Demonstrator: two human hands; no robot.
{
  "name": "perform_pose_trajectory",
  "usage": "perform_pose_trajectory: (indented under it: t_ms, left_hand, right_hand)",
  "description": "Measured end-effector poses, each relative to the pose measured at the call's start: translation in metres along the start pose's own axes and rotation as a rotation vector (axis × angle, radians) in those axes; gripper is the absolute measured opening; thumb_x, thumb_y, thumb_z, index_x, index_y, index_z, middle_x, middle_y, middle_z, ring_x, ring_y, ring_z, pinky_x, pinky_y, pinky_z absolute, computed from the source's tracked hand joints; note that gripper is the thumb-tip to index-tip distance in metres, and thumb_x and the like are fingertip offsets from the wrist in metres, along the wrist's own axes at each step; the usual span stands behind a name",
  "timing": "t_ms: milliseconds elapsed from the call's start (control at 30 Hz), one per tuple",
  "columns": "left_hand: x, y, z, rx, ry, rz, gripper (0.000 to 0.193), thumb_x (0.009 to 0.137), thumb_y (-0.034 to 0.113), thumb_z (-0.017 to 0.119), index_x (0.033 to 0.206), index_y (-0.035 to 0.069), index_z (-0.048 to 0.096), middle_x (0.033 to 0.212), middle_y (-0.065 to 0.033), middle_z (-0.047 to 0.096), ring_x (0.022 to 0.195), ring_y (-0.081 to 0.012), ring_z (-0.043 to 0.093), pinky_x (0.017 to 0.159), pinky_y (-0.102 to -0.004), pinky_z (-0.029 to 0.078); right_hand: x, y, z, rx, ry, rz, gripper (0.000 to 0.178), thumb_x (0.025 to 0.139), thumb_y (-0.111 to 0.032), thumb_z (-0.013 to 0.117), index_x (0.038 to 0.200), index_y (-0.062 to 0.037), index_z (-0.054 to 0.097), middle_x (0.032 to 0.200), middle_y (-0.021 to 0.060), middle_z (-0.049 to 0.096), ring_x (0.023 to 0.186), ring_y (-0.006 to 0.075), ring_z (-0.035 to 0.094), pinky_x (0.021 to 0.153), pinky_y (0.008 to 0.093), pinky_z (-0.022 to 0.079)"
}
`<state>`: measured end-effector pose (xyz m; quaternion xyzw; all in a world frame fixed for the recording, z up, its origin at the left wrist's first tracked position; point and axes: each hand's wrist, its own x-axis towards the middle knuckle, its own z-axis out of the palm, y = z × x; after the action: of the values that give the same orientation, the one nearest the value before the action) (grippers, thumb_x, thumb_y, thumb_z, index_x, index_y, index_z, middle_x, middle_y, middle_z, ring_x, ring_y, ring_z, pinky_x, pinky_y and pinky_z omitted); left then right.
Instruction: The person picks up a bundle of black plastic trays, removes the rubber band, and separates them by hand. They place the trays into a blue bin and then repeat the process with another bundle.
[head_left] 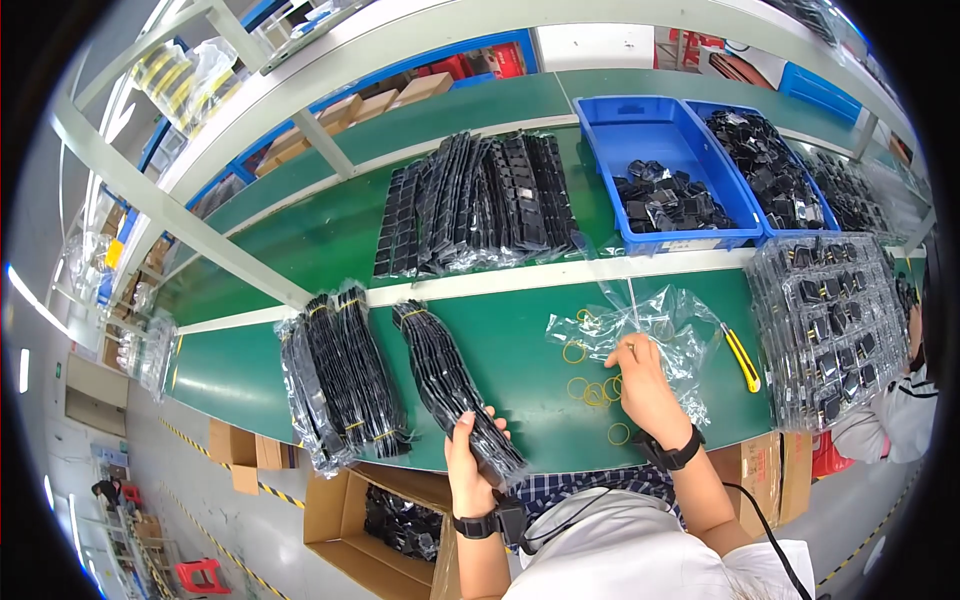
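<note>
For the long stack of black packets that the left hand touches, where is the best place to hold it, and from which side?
Grip the stack of black packets at its near end, where the left hand already clasps it, coming from the table's front edge. The stack lies long and narrow, running away from the person, and that end overhangs the green table, so fingers can likely wrap around it.

Bare forearms, no sleeves past the elbow. Black band with a small boxy unit strapped on the wrist of the left hand (468,470); similar black strap and buckle around the wrist of the right hand (645,385). Thin black cable trailing down along the right forearm. White short-sleeved top at the chest, dark blue-and-white checked cloth showing just above it.
</note>
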<state>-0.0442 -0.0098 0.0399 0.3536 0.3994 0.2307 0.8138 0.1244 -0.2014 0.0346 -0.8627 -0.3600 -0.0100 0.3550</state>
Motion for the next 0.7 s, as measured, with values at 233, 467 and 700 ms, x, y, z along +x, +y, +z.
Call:
perform_pose_trajectory:
  t_ms: [233,467,700]
  left_hand:
    - [-0.012,-0.008,0.000,0.039,-0.106,0.102,0.026,0.089,0.010,0.060,0.111,-0.004,0.055,0.098,-0.0129,0.065,0.079,-0.0220,0.067,0.068,-0.0354,0.057]
    - [-0.003,0.011,-0.007,0.414,-0.273,0.525,0.056,0.072,-0.007,0.074,0.119,0.000,0.045,0.100,-0.0126,0.064,0.087,-0.0198,0.066,0.077,-0.0313,0.055]
    - [0.007,0.075,0.001,1.240,-0.400,1.071,0.061,0.052,0.012,0.084,0.107,0.006,0.059,0.096,-0.0095,0.063,0.092,-0.0291,0.061,0.088,-0.0377,0.047]
  right_hand:
    - [0.006,0.013,-0.001,-0.018,0.089,0.045,0.031,0.077,0.011,0.058,0.106,-0.0009,0.057,0.113,0.0167,0.051,0.089,0.0339,0.055,0.079,0.0418,0.047]
    - [0.013,-0.003,-0.017,0.058,0.134,0.125,0.064,0.072,0.001,0.075,0.129,-0.0068,0.049,0.124,0.0136,0.046,0.093,0.0266,0.057,0.075,0.0354,0.050]
    - [0.016,-0.050,-0.053,1.328,0.024,-0.125,0.121,0.060,-0.019,0.091,0.151,-0.0130,0.012,0.146,0.0183,0.032,0.122,0.0306,0.051,0.096,0.0425,0.048]
